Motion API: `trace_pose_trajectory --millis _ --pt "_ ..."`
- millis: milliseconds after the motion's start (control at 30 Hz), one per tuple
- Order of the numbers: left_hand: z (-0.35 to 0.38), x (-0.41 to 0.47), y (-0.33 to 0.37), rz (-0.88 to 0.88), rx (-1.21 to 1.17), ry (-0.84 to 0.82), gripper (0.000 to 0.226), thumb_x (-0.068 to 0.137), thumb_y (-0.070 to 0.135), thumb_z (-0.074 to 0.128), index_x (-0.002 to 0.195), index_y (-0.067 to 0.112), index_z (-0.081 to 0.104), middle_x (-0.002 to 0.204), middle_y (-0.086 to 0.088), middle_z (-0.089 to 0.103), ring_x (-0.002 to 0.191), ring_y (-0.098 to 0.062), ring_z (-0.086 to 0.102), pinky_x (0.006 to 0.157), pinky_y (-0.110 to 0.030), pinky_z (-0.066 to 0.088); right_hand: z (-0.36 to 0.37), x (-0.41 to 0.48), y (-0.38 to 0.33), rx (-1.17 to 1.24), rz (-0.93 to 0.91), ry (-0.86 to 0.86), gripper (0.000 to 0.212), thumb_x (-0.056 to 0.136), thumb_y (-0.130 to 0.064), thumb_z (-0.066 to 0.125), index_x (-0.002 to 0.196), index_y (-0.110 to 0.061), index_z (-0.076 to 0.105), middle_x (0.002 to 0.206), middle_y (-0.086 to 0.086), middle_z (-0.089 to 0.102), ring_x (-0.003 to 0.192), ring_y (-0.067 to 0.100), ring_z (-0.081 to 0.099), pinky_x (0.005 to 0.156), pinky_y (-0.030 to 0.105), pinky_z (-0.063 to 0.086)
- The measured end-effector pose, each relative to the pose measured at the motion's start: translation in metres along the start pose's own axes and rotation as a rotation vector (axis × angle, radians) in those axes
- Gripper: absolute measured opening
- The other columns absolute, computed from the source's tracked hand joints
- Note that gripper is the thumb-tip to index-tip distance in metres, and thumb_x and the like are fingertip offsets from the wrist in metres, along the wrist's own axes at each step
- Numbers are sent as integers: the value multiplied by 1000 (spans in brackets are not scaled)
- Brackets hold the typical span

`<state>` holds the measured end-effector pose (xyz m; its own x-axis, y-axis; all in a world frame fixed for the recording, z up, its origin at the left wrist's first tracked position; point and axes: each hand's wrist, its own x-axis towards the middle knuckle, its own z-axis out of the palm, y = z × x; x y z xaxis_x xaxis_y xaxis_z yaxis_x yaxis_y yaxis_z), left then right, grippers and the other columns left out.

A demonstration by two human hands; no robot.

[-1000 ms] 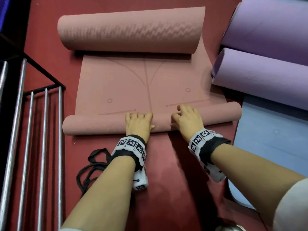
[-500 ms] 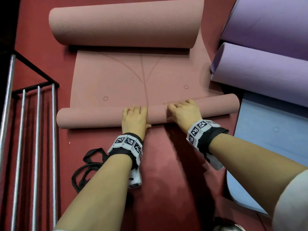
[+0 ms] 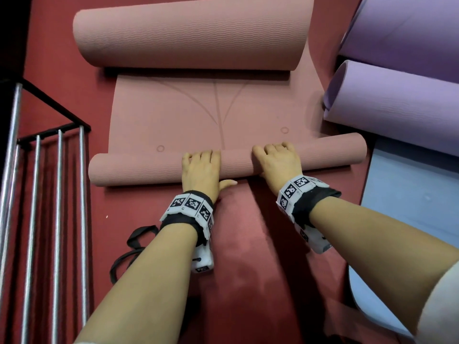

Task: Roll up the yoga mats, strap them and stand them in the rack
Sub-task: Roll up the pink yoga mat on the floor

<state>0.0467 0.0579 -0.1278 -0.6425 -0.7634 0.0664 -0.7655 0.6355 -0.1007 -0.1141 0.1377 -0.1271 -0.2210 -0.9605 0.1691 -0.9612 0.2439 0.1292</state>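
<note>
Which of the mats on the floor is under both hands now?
The pink mat: both the left hand and the right hand press on its near rolled end. The purple mat and the blue mat lie untouched to the right.

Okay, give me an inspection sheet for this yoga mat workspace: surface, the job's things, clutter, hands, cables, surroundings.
Surface: dark red floor, bare between the forearms.
Job's things: pink mat partly rolled from the near end, its far end curled in a loose roll; black strap lying loose on the floor beside the left forearm; metal rack at the left, no mat seen in it.
Clutter: purple mat loosely rolled at the right; blue mat lying flat below it.
Hands: left hand and right hand both pressed palm down on the near roll, fingers curled over its top.
Cables: nothing seen.
Surroundings: nothing seen beyond the floor.
</note>
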Motion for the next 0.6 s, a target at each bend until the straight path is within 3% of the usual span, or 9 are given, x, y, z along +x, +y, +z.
trace_pose_trajectory --millis 133,200,300,367,433,500,600 --pt "-11 0 -1 19 9 -26 63 56 44 84 108 16 60 106 -3 65 99 -26 59 91 -38 31 -8 -7 2 10 -55 -15 40 40 -17 86 73 -18 64 51 1 58 47 20 57 74 33 29" --pt "-18 -3 -2 55 3 -82 50 70 39 77 111 18 58 111 -2 64 104 -26 56 92 -35 22 -10 -14 2 34 -96 -58 43 35 -20 88 71 -19 63 48 -1 56 42 18 56 73 32 32" --pt "-27 -8 -5 119 30 -243 44 83 45 63 118 21 52 116 -1 63 111 -25 53 96 -36 25 -20 -26 4 46 -134 -76 45 38 -25 89 74 -17 62 45 -1 57 39 16 55 73 27 43" --pt "-34 -12 -3 148 37 -324 45 84 48 60 119 23 50 112 -2 66 110 -25 54 97 -36 26 -30 -33 9 70 -163 -133 45 58 -27 83 92 -12 58 62 3 67 55 20 63 81 29 41" --pt "-39 -14 0 165 14 -398 47 84 50 60 122 24 50 112 -2 66 110 -24 56 100 -35 25 -41 -38 16 92 -192 -341 48 77 -32 70 116 -14 47 92 7 71 86 26 65 97 33 32" --pt "-43 -17 2 156 -27 -485 51 84 50 61 126 24 47 117 -1 65 113 -22 57 104 -36 22 -48 -40 22 126 -209 -458 52 80 -39 67 122 -19 44 104 9 69 99 28 62 102 35 27" --pt "-45 -20 6 84 -118 -517 57 83 45 65 127 21 39 118 -4 65 111 -23 58 102 -37 23 -48 -42 25 215 -170 -502 53 78 -40 69 122 -22 48 119 6 61 110 25 57 105 38 25"
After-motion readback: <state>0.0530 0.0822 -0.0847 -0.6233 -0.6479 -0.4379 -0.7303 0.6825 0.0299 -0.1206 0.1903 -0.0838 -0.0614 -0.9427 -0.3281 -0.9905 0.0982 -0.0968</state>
